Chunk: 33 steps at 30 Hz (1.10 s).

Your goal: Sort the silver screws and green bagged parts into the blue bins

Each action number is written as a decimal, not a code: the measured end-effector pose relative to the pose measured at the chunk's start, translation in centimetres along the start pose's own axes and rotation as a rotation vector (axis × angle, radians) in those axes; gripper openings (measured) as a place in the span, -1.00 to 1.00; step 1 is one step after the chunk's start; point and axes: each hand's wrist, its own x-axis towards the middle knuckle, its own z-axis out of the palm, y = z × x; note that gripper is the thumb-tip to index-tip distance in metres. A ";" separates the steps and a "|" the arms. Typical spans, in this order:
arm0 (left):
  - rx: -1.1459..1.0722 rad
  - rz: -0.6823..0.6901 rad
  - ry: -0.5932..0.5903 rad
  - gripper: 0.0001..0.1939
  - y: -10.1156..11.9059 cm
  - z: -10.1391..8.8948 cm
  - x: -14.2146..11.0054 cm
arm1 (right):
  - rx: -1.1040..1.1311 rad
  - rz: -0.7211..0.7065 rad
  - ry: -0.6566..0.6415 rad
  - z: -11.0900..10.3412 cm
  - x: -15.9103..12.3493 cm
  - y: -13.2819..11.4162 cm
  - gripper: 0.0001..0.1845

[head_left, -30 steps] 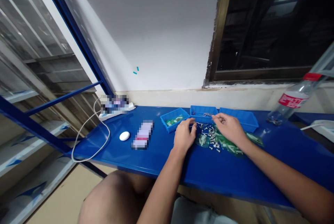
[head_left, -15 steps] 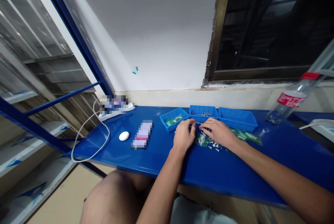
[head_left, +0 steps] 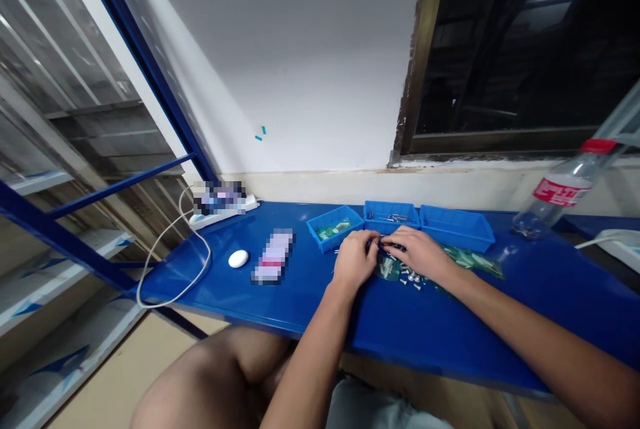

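My left hand [head_left: 354, 259] and my right hand [head_left: 417, 251] rest close together on the blue table [head_left: 320, 309], over a heap of small silver screws and green plastic pieces [head_left: 406, 274]. Both hands have their fingers curled and pinched at the heap; what they pinch is too small to name. Just behind them stand three blue bins: the left bin [head_left: 334, 227] holds green pieces, the middle bin [head_left: 391, 217] holds a few screws, and what lies in the right bin [head_left: 457, 228] is hidden by its wall.
A clear plastic bottle with a red label [head_left: 560, 192] leans at the far right. A white power strip with its cable [head_left: 220, 212], a white oval object [head_left: 239, 258] and a blurred box [head_left: 274, 256] lie to the left. Metal shelving stands at the left.
My right hand has come down and leftward from near the middle bin onto the heap, meeting my left hand. My left hand has hardly moved.
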 end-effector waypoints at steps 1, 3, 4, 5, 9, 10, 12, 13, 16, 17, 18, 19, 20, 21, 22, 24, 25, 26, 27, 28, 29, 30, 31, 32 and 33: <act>0.000 0.002 0.003 -0.75 0.0 0.0 0.0 | 0.004 0.012 0.005 0.0 0.0 0.1 -0.79; 0.001 0.003 0.008 -0.75 0.0 -0.1 0.0 | 0.023 0.037 0.033 -0.1 -0.1 0.0 -0.79; 0.002 0.001 0.010 -0.74 0.0 -0.1 0.0 | 0.036 0.055 0.058 -0.2 -0.1 -0.1 -0.80; 0.004 0.000 0.009 -0.74 0.0 -0.2 0.0 | 0.053 0.075 0.086 -0.3 -0.1 -0.3 -0.81; 0.003 0.009 -0.009 -0.73 0.0 -0.2 0.0 | 0.134 0.126 0.176 -0.8 0.0 -1.2 -0.85; 0.000 0.014 -0.020 -0.74 0.0 -0.2 0.0 | 0.163 0.133 0.190 -0.9 -0.1 -1.5 -0.86; -0.009 0.034 -0.046 -0.74 -0.1 -0.2 0.0 | 0.235 0.148 0.221 -1.0 -0.1 -1.8 -0.88; -0.014 0.050 -0.058 -0.74 -0.1 -0.2 0.0 | 0.275 0.154 0.232 -1.0 -0.2 -2.0 -0.87; -0.028 0.105 -0.084 -0.73 -0.2 -0.2 -0.1 | 0.331 0.138 0.239 -1.1 -0.3 -2.4 -0.82; -0.029 0.114 -0.090 -0.73 -0.2 -0.2 -0.1 | 0.315 0.120 0.236 -1.2 -0.3 -2.5 -0.81; -0.028 0.116 -0.093 -0.73 -0.2 -0.2 -0.1 | 0.289 0.104 0.233 -1.3 -0.3 -2.6 -0.81; -0.025 0.114 -0.095 -0.73 -0.2 -0.3 -0.1 | 0.260 0.094 0.235 -1.3 -0.3 -2.7 -0.80; -0.023 0.112 -0.098 -0.73 -0.2 -0.3 -0.1 | 0.239 0.092 0.241 -1.4 -0.4 -2.8 -0.80; -0.021 0.109 -0.097 -0.73 -0.2 -0.3 -0.1 | 0.231 0.100 0.250 -1.5 -0.4 -2.9 -0.80; -0.021 0.108 -0.092 -0.73 -0.3 -0.2 -0.1 | 0.236 0.113 0.257 -1.6 -0.5 -3.0 -0.80; -0.018 0.111 -0.080 -0.73 -0.3 -0.2 0.0 | 0.265 0.137 0.263 -1.7 -0.6 -3.3 -0.80; -0.011 0.115 -0.076 -0.74 -0.4 -0.1 0.0 | 0.276 0.139 0.258 -1.8 -0.7 -3.4 -0.80; -0.002 0.120 -0.076 -0.74 -0.4 -0.1 0.0 | 0.280 0.137 0.255 -1.9 -0.7 -3.5 -0.79; 0.006 0.124 -0.073 -0.74 -0.4 -0.1 0.0 | 0.276 0.131 0.252 -2.0 -0.7 -3.5 -0.79; 0.014 0.127 -0.070 -0.74 -0.4 -0.1 0.1 | 0.267 0.122 0.250 -2.1 -0.8 -3.6 -0.78; 0.020 0.128 -0.064 -0.74 -0.3 -0.1 0.1 | 0.256 0.116 0.252 -2.2 -0.8 -3.6 -0.78; 0.024 0.127 -0.057 -0.74 -0.2 -0.1 0.1 | 0.248 0.116 0.255 -2.2 -0.8 -3.6 -0.77; 0.026 0.128 -0.051 -0.75 -0.1 -0.1 0.1 | 0.245 0.123 0.257 -2.2 -0.8 -3.6 -0.77; 0.027 0.129 -0.045 -0.75 -0.1 -0.2 0.1 | 0.244 0.137 0.255 -2.2 -0.8 -3.5 -0.78; 0.024 0.130 -0.039 -0.75 0.0 -0.2 0.1 | 0.247 0.154 0.251 -2.1 -0.8 -3.4 -0.79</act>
